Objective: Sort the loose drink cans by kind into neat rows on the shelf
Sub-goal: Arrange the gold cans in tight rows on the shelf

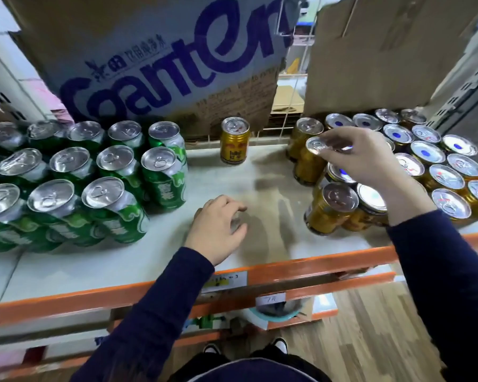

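The shelf (260, 188) has a pale board and an orange front rail (301, 267). From 9 to 10 o'clock the green cans (113, 194) stand upright in close rows, lids up, touching one another. From 2 to 3 o'clock the gold cans (453, 175) are packed together, also upright; several of their lids carry a blue dot. One lone gold can (234, 142) stands at 12 o'clock, at the back of the shelf, well apart from both groups.

The right hand (367, 158), at about 2 o'clock, reaches in from a dark blue sleeve. Its fingers (333, 150) and thumb are clamped on the lid rim of a held gold can (316, 146) at the near-left edge of the gold group, just beside its neighbours. Whether this can rests on the shelf or is lifted cannot be told.

The left hand (217, 227) is palm down over the bare middle of the shelf, at about 6 o'clock, between the two groups. Its fingers are apart and loosely curled; blur hides whether anything lies under them.

Behind the cans, a cardboard box (155, 64) with large blue lettering leans at 11 o'clock, and plain cardboard (384, 51) stands at 1 o'clock. A paper label (224, 281) sticks to the rail.
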{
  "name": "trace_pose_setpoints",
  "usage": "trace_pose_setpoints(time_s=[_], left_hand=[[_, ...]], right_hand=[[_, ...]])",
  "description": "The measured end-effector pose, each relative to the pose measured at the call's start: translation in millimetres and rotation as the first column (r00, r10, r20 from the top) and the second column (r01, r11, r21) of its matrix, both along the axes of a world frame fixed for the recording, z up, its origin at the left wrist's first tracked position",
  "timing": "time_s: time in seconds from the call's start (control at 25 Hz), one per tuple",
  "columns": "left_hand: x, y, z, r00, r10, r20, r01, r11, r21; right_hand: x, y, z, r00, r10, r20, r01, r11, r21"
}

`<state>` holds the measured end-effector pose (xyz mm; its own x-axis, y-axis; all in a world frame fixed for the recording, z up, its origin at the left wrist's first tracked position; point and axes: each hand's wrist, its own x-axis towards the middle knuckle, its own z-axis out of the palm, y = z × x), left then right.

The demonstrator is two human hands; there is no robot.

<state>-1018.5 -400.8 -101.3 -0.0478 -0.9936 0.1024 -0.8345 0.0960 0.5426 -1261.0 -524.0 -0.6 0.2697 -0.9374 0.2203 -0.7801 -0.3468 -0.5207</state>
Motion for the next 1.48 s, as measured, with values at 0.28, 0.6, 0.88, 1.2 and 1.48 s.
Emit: trace_pose_setpoints(time_s=[0.28,0.6,0.88,1.2,1.48], left_hand=[[-101.1,-43.8,16.3,0.945,-0.202,-0.258,0.220,0.974,0.043],[-119.3,-45.4,2.8,0.920,0.000,-0.393,0.030,0.997,0.069],[-45.7,-14.0,19.0,0.929,0.265,-0.259,-0.250,0.964,0.089],[-23.6,-13.8,38.4,0.937,0.243,-0.249,-0.253,0.967,-0.007],[-6.4,-14.8,46.3,0.959,0.180,-0.218,-0.193,0.980,-0.043]], right_hand=[[-95.7,36.0,-10.6,0.977,0.132,-0.167,-0.135,0.991,-0.008],[-107.6,24.8,-11.1,0.896,0.346,-0.279,-0.336,0.938,0.082],[-61.3,20.7,-3.8,0.749,0.618,-0.238,-0.608,0.784,0.125],[-0.1,-5.3,-13.1,0.818,0.532,-0.218,-0.541,0.841,0.025],[6.5,-15.2,-18.5,0.861,0.448,-0.241,-0.442,0.893,0.082]])
